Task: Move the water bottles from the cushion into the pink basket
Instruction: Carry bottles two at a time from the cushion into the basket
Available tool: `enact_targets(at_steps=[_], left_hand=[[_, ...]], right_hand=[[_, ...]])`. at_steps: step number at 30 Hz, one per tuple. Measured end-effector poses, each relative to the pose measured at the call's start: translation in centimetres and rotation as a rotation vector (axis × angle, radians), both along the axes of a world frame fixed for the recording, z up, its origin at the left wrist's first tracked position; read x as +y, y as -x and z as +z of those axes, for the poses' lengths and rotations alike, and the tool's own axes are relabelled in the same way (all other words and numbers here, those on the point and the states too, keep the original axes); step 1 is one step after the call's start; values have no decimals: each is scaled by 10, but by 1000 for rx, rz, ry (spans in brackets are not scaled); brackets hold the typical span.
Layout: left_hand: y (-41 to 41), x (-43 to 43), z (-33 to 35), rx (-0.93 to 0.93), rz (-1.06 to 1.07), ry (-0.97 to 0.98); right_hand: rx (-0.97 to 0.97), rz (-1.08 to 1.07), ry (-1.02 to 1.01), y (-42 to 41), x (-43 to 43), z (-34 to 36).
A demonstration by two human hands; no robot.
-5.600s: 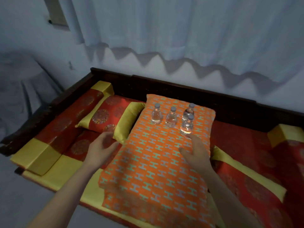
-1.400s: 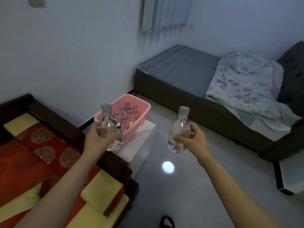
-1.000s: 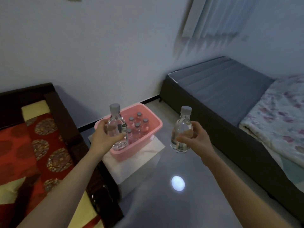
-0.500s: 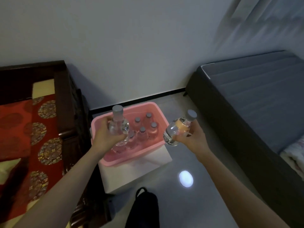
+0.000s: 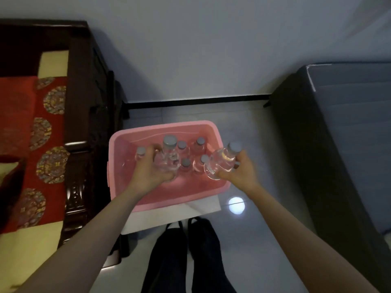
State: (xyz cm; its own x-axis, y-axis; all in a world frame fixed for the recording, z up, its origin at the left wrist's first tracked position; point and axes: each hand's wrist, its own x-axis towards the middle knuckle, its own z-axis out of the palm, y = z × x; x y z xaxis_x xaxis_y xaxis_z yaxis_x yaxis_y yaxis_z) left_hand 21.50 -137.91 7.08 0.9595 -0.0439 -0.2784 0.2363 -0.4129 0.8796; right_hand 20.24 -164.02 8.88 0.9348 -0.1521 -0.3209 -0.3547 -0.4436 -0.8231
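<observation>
Against the far wall, a dark wooden bench frame [image 5: 84, 115] occupies the left side, carrying a red patterned cushion [image 5: 31, 132] with yellow borders. A dark grey bed [image 5: 342, 127] fills the right side. Between them lies a pale glossy floor [image 5: 264, 229] showing one round light reflection.

At centre, the pink basket [image 5: 165, 201] sits on a white block [image 5: 175, 212], just beside the bench frame. Dark trouser legs [image 5: 190, 256] of the person stand below the block.

Inside the basket, several capped water bottles [image 5: 200, 145] stand upright, clustered in its middle and right part.

Left hand [image 5: 148, 176] is closed around a water bottle [image 5: 168, 157], held upright within the basket opening, next to the standing bottles. Whether its base touches the basket floor cannot be determined.

Right hand [image 5: 239, 172] is closed around a second water bottle [image 5: 222, 161], tilted with its cap [image 5: 234, 147] pointing up and right, positioned over the basket's right rim.
</observation>
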Motion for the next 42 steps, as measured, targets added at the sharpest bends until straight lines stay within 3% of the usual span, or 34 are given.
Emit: enact_targets(at_steps=[5,9,13,21,30,37,42], left_hand=[[2,-8,-22,32,13,-7],[8,-17,-35,21,-45,-199],[8,-31,-44,65,-115,-186],[7,-46,-76,175,-196,-311],[9,-55,-89,214,-194,-189],[6,-51,-96,210,-247,-230],[9,-52,-105,205,-211,-364]], right_hand=[[28,218,58,-22,-4,-34],[-95,503,192,-31,0,-50],[-54,734,320,-37,3,-66],[33,931,526,-46,10,-100],[89,1020,439,-53,19,-110],[-63,1055,663,-49,27,-109],[-157,1083,579,-47,29,-106]])
